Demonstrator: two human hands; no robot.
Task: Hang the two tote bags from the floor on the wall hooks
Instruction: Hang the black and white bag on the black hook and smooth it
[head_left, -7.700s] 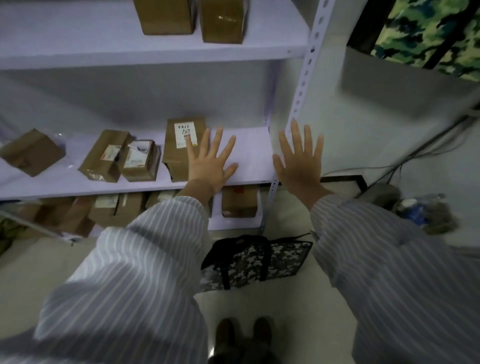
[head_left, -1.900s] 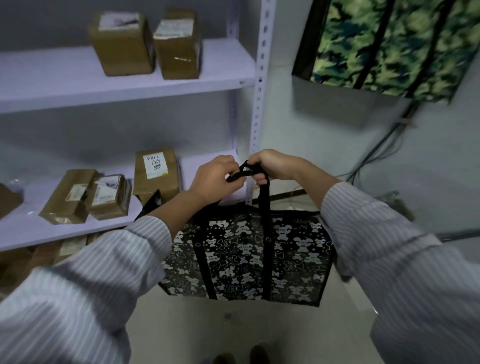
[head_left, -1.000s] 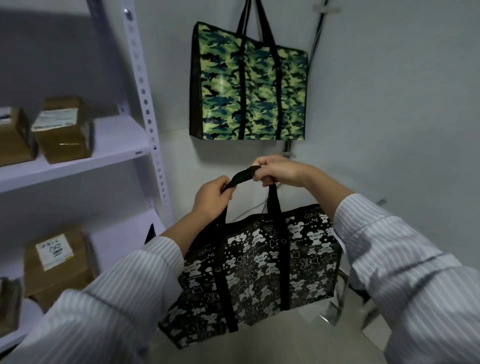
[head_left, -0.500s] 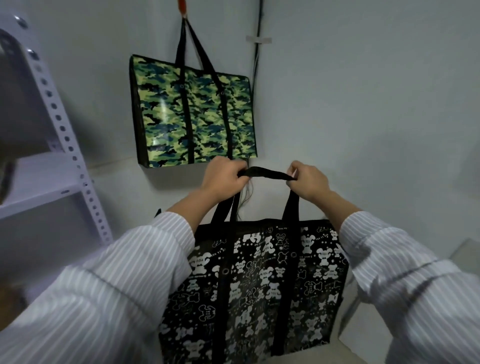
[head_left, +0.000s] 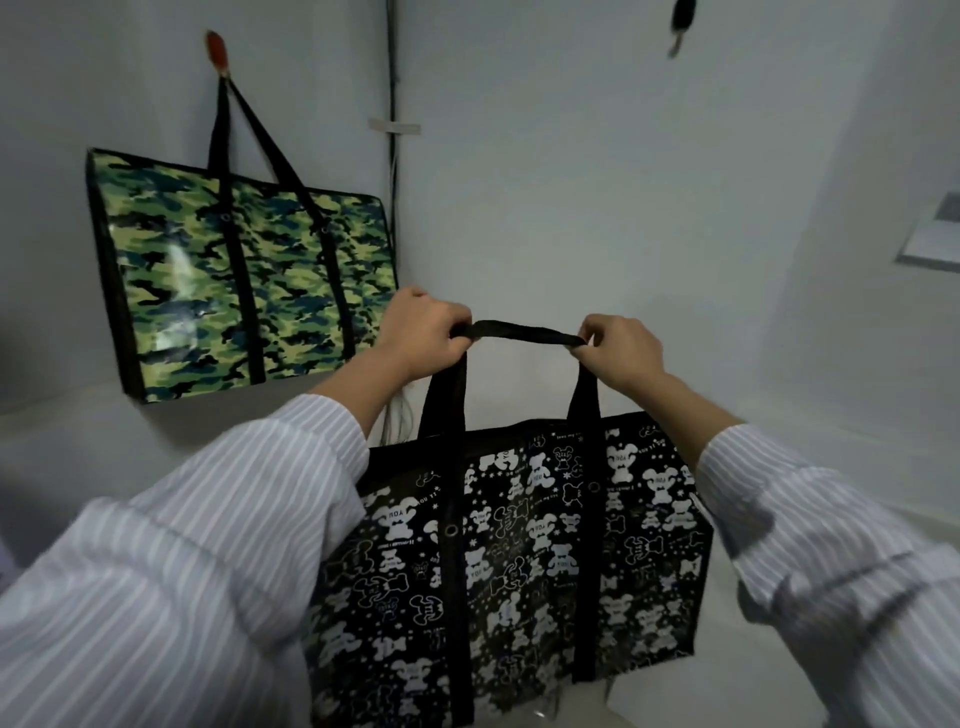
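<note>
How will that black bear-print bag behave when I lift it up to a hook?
The bear-print bag probably weighs little: it hangs flat and slim. Its glossy panels look semi-stiff, so it should keep its shape. The strap, taut between left hand and right hand, is floppy and would sag.

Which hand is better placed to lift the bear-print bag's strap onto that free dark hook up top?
Probably the right hand: it grips the strap on the side nearer the dark hook.
</note>
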